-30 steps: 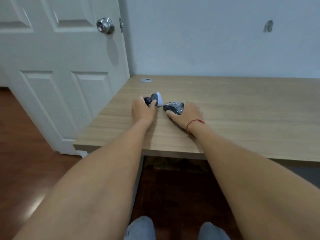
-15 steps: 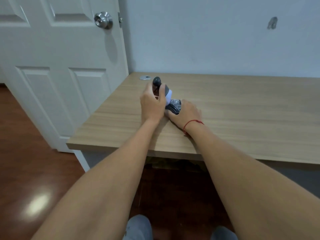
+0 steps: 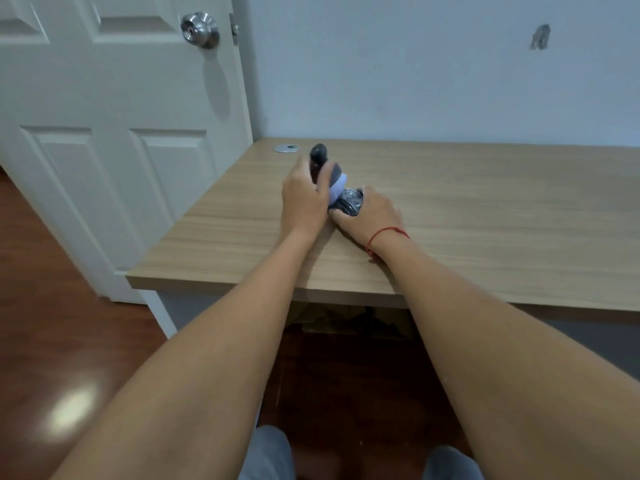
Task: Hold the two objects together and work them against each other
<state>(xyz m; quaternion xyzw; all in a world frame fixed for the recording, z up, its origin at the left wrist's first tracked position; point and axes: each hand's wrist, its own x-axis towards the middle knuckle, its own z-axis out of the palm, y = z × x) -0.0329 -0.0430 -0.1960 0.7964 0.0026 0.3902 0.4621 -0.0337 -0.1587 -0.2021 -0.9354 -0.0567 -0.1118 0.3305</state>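
My left hand (image 3: 304, 199) grips a dark grey handheld device (image 3: 319, 154) with a pale lavender band, holding it upright and tilted above the wooden desk (image 3: 485, 216). Its lower end meets a dark round part (image 3: 350, 202) with a clear top that lies on the desk. My right hand (image 3: 370, 214), with a red string on the wrist, holds that round part down with curled fingers. The two hands touch each other near the desk's left half.
A white panelled door (image 3: 121, 133) with a metal knob (image 3: 200, 29) stands left of the desk. A round silver grommet (image 3: 286, 148) sits in the desk's back left corner. A pale wall runs behind. Dark wooden floor and my knees show below.
My left hand lifted the grey device from lying on the desk to upright, bringing its lower end onto the round part. My right hand stayed on that part.
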